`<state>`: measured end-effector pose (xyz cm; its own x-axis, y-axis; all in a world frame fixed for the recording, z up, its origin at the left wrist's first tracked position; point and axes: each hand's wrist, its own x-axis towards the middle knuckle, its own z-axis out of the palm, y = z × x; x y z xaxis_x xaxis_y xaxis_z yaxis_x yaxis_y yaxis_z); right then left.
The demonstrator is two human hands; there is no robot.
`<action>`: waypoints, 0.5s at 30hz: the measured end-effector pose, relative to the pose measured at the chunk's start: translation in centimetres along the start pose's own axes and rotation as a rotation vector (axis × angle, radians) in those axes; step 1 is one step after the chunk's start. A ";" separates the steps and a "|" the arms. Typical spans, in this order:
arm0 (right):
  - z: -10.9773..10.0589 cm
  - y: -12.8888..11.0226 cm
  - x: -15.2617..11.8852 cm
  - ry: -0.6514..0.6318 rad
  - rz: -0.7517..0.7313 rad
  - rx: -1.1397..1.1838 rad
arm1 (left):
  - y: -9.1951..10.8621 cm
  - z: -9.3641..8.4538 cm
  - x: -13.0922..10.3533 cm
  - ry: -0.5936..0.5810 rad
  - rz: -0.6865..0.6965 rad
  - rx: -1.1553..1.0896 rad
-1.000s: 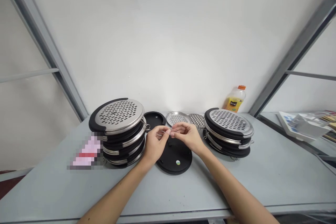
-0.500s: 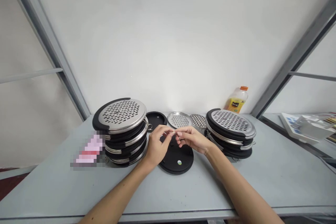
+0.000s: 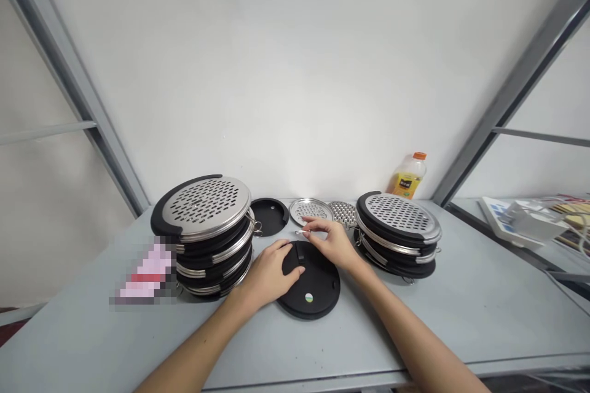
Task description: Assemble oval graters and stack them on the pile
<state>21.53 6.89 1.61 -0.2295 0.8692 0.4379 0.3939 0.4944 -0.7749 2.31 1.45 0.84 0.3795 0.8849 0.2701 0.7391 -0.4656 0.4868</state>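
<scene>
A black round plastic plate (image 3: 318,301) with a small round sticker lies on the table at the centre. My left hand (image 3: 271,273) holds its left edge, thumb on top and fingers along the upper left rim. Above the plate's far edge, my right hand (image 3: 329,242) pinches a small shiny metal wire piece (image 3: 300,232) between thumb and fingertips; its full shape is hard to make out. Behind the hands lie a black round tray (image 3: 267,218), a silver perforated grater disc (image 3: 310,209) and a second, coarser grater disc (image 3: 343,212).
Stacks of black-and-silver graters with wire rings stand left (image 3: 207,209) and right (image 3: 399,221). A bottle with an orange cap (image 3: 407,178) is against the wall. A pink blurred item (image 3: 147,273) lies at left, and a power strip (image 3: 502,221) at far right.
My hands have moved apart. The left one has come down onto the black plate's edge; the right one keeps the small metal piece above the far edge. The view has shifted slightly.
</scene>
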 end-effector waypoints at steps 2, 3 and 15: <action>-0.1 0.0 -0.1 -0.054 -0.015 -0.029 | -0.3 -0.1 0.1 -0.022 0.006 -0.042; -0.1 0.1 -0.1 -0.087 -0.013 -0.031 | -0.4 -0.2 0.1 -0.026 0.006 -0.052; 0.7 1.5 -0.2 -0.140 -0.101 -0.095 | -1.0 0.2 0.4 0.054 0.007 -0.103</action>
<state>21.56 7.47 0.12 -0.3909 0.8094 0.4383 0.4430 0.5828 -0.6812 1.86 2.27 0.28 0.3517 0.8807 0.3172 0.6740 -0.4734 0.5671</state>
